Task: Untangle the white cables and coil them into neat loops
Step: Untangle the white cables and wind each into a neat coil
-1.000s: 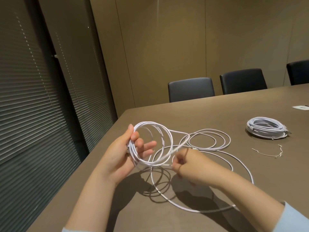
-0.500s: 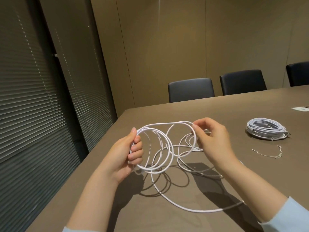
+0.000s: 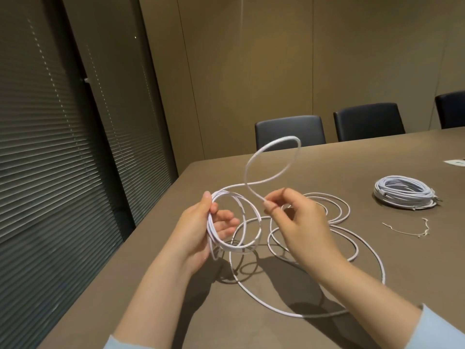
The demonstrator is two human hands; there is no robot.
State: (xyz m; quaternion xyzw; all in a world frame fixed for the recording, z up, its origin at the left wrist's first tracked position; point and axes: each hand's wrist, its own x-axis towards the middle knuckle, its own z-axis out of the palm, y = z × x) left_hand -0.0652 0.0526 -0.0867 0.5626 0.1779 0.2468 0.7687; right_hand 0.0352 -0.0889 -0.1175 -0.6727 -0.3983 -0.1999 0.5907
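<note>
A long white cable (image 3: pixel 274 157) runs between both hands above the brown table (image 3: pixel 176 285). My left hand (image 3: pixel 201 230) grips a small coil of several turns, thumb on top. My right hand (image 3: pixel 299 222) pinches the cable between thumb and forefinger just right of the coil. Between the two hands a fresh loop stands up in the air. The slack lies in wide loose rings on the table under and to the right of my hands. A finished white coil (image 3: pixel 405 196) rests at the right.
A thin twist tie (image 3: pixel 407 229) lies near the finished coil. A small white card (image 3: pixel 455 162) sits at the far right edge. Three dark chairs (image 3: pixel 289 132) line the far side of the table. Blinds cover the wall at left.
My right hand pulled a length of cable up and brought it toward the left hand, so a tall loop now arcs above the coil. The left hand kept its hold.
</note>
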